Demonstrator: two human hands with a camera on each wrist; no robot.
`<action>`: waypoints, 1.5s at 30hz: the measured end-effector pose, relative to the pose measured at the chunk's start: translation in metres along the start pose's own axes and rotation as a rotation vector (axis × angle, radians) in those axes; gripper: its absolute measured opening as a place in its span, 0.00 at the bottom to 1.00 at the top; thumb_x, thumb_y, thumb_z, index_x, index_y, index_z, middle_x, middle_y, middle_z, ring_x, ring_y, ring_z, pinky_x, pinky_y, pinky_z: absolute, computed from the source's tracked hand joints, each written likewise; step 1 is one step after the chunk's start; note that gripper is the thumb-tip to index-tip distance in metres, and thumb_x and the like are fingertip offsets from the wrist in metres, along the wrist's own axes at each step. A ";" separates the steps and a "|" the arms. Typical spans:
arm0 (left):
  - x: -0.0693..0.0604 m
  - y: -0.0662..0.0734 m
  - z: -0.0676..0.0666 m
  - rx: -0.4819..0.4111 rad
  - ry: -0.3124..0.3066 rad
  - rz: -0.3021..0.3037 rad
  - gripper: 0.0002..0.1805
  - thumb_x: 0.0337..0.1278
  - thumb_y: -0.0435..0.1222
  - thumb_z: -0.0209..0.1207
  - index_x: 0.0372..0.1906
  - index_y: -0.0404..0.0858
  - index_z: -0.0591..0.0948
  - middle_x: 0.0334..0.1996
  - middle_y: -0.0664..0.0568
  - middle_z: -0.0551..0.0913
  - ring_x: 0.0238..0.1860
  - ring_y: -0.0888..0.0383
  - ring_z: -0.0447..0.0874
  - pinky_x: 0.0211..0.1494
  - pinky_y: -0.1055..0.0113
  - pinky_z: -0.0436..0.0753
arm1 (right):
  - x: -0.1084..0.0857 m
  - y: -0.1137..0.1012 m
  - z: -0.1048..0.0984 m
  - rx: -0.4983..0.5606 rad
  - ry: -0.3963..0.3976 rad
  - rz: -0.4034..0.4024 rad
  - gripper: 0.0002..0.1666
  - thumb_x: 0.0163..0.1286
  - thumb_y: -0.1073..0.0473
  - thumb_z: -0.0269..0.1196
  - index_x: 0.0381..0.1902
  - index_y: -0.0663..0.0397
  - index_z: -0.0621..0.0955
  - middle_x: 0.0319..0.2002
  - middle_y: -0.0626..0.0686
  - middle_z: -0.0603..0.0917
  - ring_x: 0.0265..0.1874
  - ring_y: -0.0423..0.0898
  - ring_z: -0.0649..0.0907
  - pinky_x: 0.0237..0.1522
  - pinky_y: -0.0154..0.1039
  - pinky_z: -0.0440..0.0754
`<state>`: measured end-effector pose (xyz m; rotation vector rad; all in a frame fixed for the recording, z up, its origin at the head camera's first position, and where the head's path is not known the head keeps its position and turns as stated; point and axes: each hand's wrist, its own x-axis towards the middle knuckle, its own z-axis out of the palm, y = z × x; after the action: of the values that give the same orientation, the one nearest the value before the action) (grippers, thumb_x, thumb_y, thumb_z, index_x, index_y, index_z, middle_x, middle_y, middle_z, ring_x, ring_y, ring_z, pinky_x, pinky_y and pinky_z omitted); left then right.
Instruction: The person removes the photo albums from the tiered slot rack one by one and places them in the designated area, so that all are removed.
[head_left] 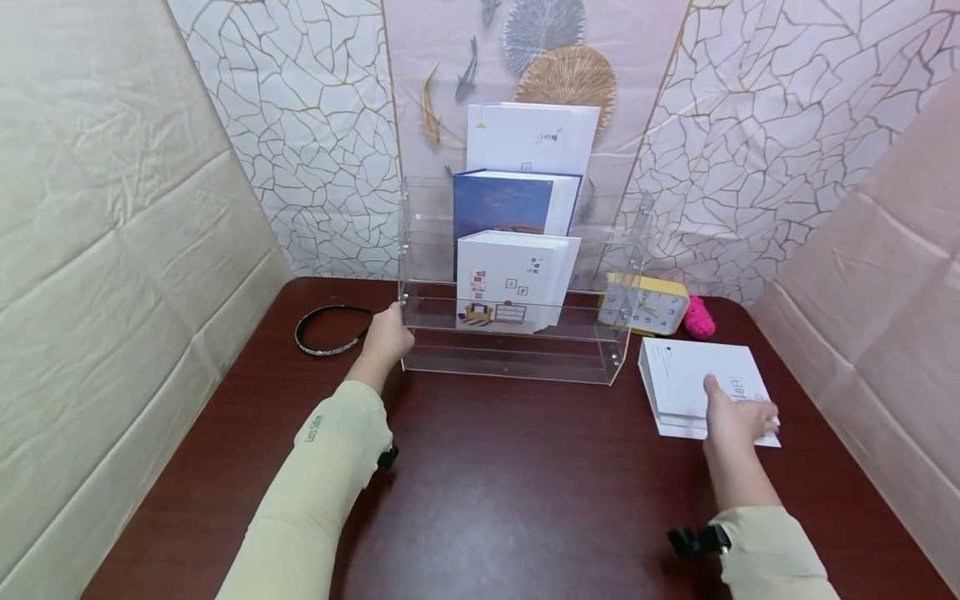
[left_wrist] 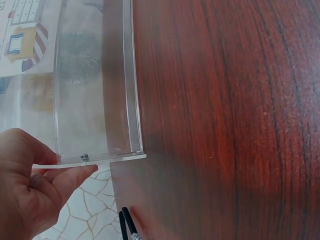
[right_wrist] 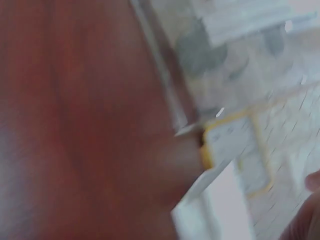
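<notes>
A clear acrylic rack [head_left: 510, 362] with stepped shelves stands at the back of the table. My left hand [head_left: 387, 337] grips its left side panel near the front; in the left wrist view, thumb and fingers of the left hand [left_wrist: 30, 185] pinch the panel's edge. Three books stand in the rack: a front white book [head_left: 495, 275], a blue book [head_left: 502, 204] and a taller white book [head_left: 525, 133] behind. Over the lower right part of another white book [head_left: 690, 375], lying flat on the right, is my right hand [head_left: 738, 421], thumb and fingers spread. Its contact with the book is unclear; the right wrist view is blurred.
A yellow alarm clock [head_left: 660, 304] stands beside the rack's right end, with a bright pink bundle [head_left: 699, 317] next to it. On the left lies a dark headband [head_left: 322, 351]. Fabric walls [head_left: 112, 208] border the dark red wooden table [head_left: 510, 483].
</notes>
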<state>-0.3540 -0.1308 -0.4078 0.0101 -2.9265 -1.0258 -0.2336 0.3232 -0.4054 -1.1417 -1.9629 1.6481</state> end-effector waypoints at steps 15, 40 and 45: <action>0.001 0.001 -0.001 -0.045 -0.036 -0.025 0.30 0.58 0.27 0.50 0.67 0.29 0.60 0.52 0.34 0.75 0.48 0.44 0.77 0.45 0.53 0.77 | -0.047 -0.112 0.104 -0.150 -0.513 -0.838 0.35 0.61 0.44 0.64 0.54 0.65 0.70 0.46 0.57 0.80 0.45 0.47 0.79 0.48 0.39 0.74; 0.002 -0.001 -0.005 -0.025 -0.031 0.000 0.27 0.58 0.27 0.46 0.64 0.27 0.62 0.51 0.34 0.76 0.49 0.45 0.77 0.45 0.55 0.76 | -0.058 -0.091 0.171 -0.221 -0.453 -0.824 0.37 0.53 0.47 0.72 0.51 0.57 0.66 0.44 0.59 0.78 0.43 0.54 0.78 0.43 0.49 0.76; 0.003 -0.002 -0.001 -0.037 -0.026 0.012 0.23 0.57 0.26 0.47 0.59 0.27 0.66 0.46 0.35 0.78 0.46 0.45 0.78 0.43 0.55 0.77 | -0.058 -0.094 0.171 -0.237 -0.444 -0.831 0.36 0.53 0.48 0.72 0.51 0.56 0.67 0.45 0.58 0.79 0.44 0.54 0.78 0.44 0.50 0.75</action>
<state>-0.3569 -0.1324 -0.4082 -0.0222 -2.9267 -1.0858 -0.3500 0.1653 -0.3504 0.0710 -2.4553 1.2750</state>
